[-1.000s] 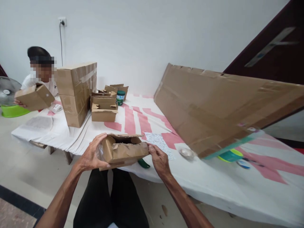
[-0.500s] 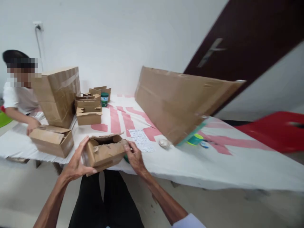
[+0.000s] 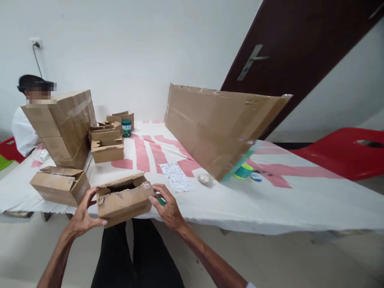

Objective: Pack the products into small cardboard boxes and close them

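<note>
A small cardboard box (image 3: 124, 203) with a torn top edge is at the table's front edge, tilted a little, its top partly open and dark inside. My left hand (image 3: 82, 214) grips its left end, thumb low on the front. My right hand (image 3: 168, 206) holds the right end with thumb and fingertips. Beside the right hand, a bit of a green object (image 3: 161, 201) shows, mostly hidden. Left of my hands sits another small cardboard box (image 3: 60, 186) with its flaps folded over.
Open boxes (image 3: 107, 153) and a green jar (image 3: 126, 128) stand behind. A tall carton (image 3: 69, 128) partly hides a seated person (image 3: 24, 128). A large cardboard panel (image 3: 216, 128) leans right, near a printed sheet (image 3: 177, 178), tape roll (image 3: 243, 171) and red chair (image 3: 339, 154).
The box in my hands has turned and sunk slightly toward the table edge. The other person's hand has left the box on the left. My view has shifted a little.
</note>
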Motion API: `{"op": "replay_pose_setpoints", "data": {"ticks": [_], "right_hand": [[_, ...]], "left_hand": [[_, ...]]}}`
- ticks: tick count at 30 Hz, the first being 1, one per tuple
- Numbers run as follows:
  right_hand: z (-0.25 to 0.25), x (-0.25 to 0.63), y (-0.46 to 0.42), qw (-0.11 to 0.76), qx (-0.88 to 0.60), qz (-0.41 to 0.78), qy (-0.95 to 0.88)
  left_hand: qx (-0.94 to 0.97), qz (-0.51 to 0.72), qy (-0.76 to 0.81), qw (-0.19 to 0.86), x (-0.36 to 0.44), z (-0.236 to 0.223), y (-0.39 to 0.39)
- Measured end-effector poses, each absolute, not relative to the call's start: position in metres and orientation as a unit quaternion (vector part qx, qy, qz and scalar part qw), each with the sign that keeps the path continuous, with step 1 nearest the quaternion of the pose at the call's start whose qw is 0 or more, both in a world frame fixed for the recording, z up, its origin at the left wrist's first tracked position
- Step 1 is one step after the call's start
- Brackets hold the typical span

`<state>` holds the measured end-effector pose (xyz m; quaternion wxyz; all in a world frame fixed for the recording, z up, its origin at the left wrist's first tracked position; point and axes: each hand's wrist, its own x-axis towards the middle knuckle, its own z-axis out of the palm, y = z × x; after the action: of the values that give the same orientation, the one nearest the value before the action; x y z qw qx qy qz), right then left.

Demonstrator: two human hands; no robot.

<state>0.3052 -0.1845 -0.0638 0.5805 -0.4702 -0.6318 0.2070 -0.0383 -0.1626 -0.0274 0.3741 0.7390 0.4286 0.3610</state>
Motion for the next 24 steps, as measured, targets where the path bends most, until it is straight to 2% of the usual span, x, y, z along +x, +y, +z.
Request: {"op": "replay_pose_setpoints", "data": {"ticks": [10,19,21,24], "right_hand": [[-0.052,0.308,-0.182,0.578,-0.460,0.223,-0.636],[-0.050,0.314,-0.188,0.556,-0.403,0.089,-0.722],[-0.053,0.313,-0.190,0.548,-0.388,0.041,-0.739],[-0.058,0.313,-0.195,0.510,-0.372,-0.015,-0.775]], "left_hand": [[0.756,0.343,0.411,0.378,-0.038,-0.013,-0.159],[0.711,0.331,0.382,0.488,-0.045,-0.006,-0.155],[0.705,0.338,0.394,0.484,-0.040,-0.006,-0.157],[0.725,0.321,0.438,0.424,-0.033,-0.005,-0.161]]}}
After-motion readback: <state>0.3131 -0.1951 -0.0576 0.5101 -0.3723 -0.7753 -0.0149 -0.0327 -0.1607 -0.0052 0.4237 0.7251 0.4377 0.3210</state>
